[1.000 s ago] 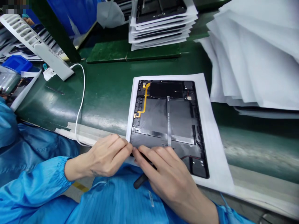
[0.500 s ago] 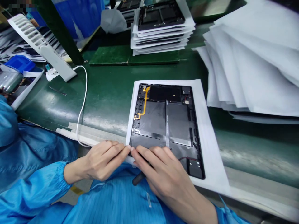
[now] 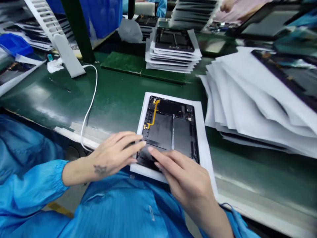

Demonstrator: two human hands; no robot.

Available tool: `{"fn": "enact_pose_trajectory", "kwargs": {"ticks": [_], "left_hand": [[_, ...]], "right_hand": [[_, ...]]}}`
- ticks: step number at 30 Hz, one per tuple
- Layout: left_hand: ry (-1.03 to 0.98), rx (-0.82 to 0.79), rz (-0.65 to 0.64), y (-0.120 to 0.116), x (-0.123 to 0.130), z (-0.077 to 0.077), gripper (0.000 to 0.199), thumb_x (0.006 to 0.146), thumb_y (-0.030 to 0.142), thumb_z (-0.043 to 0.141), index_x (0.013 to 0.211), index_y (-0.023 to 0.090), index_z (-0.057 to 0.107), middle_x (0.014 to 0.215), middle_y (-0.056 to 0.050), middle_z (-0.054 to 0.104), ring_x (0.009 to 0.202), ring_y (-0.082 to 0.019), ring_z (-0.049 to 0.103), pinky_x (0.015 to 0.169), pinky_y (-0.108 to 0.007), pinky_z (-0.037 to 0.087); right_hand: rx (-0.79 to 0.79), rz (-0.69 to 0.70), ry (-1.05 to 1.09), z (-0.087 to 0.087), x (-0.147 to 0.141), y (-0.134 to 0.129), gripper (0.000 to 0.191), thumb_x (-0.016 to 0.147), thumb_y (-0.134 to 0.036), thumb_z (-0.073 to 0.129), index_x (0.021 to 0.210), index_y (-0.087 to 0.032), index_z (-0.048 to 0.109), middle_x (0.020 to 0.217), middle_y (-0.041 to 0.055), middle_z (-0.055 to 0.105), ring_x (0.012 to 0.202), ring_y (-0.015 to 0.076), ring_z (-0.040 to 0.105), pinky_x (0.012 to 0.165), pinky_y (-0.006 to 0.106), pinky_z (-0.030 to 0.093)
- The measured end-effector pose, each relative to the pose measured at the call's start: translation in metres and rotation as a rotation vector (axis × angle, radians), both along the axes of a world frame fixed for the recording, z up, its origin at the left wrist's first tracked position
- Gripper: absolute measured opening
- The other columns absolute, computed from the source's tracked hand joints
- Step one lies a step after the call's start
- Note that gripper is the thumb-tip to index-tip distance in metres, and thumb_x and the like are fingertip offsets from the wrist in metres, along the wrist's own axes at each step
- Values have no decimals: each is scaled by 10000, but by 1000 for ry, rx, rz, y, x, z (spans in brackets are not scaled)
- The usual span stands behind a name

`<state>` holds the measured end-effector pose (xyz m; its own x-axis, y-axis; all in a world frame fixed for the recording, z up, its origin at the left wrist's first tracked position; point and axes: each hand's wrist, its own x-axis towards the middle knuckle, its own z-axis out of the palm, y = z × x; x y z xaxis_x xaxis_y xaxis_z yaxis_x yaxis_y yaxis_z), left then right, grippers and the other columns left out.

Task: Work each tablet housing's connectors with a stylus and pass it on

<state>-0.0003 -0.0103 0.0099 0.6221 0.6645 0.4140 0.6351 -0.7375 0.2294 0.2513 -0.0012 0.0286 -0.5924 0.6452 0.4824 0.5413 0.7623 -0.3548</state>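
A black tablet housing [image 3: 160,132] with a yellow flex cable [image 3: 154,114] lies on a white sheet [image 3: 206,155] at the bench's front edge. My left hand [image 3: 116,150] reaches over the housing's lower left corner, fingers stretched out and slightly apart, with nothing seen in them. Over the lower part of the housing is my right hand [image 3: 185,175], its index finger pointing at the left edge. The other fingers of that hand are curled, and whatever may be under them is hidden.
A white device [image 3: 64,49] with a white cable stands at the back left. Behind the housing, a stack of sheets and housings [image 3: 173,59] rises; a larger stack [image 3: 237,99] is at the right. Another person's hand [image 3: 226,6] shows at the top.
The view has shifted, showing more of the far bench. My left hand has gone from pinched fingers to spread ones. The dark tool handle seen under my right hand no longer shows.
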Motion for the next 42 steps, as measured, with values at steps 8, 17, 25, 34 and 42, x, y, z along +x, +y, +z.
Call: {"fn": "enact_pose_trajectory", "kwargs": {"ticks": [8,17,25,34,42], "left_hand": [[-60,-224,-61,10,5,-2,602,998,402,585,1502,131,399,1575,-178,413,1492,-268,369,1228,-458,316],[-102,-161,-38,7,9,-15,532,1029,413,519,1480,146,429,1583,-141,412,1506,-226,344,1254,-424,257],[-56,-97,-37,7,10,-18,539,1064,441,410,1487,108,424,1605,-148,374,1520,-257,309,1256,-435,227],[-63,-103,-28,7,12,-9,508,1057,409,446,1443,79,468,1555,-185,441,1478,-296,387,1215,-463,300],[63,-52,13,8,13,-4,509,1075,410,388,1419,52,498,1532,-166,479,1421,-277,467,1170,-427,349]], "right_hand": [[43,29,-111,-8,-8,-10,374,935,19,487,1202,-154,683,948,80,715,789,149,654,689,258,523],[147,12,-246,-10,-14,-10,360,940,-17,497,1207,-170,685,949,87,731,754,150,634,658,263,502],[96,92,-313,0,-13,-7,307,936,3,513,1174,-120,664,985,105,741,701,147,573,616,277,469],[-35,68,-242,-3,-9,-11,347,930,32,523,1208,-134,649,1021,112,706,781,146,598,665,267,504],[104,257,-472,21,-18,5,267,1009,-79,421,1072,-78,681,982,140,723,681,159,557,572,310,439]]}}
